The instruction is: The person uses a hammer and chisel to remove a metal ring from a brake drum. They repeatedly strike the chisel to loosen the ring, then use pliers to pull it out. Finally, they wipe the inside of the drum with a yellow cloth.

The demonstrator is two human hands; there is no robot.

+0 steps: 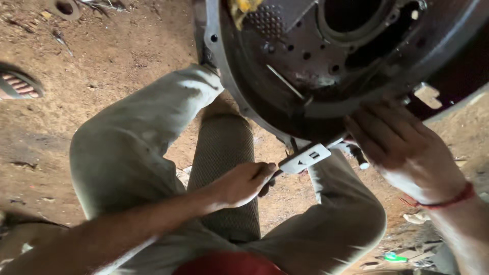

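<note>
A large round dark metal housing (326, 66) with bolt holes and a central opening fills the upper right. My left hand (244, 181) is closed around the handle of a ratchet wrench (304, 159), whose pale head reaches under the housing's lower rim. My right hand (397, 142) presses against the lower right rim of the housing, fingers spread on the metal. A red thread circles that wrist. My bent knees in light trousers sit below the housing.
Brown dirt ground (102, 61) lies all around. Someone's sandalled foot (18, 85) is at the left edge. A metal ring (63, 7) lies at the top left. A yellow rag (242, 7) hangs inside the housing. Small scraps lie at the bottom right.
</note>
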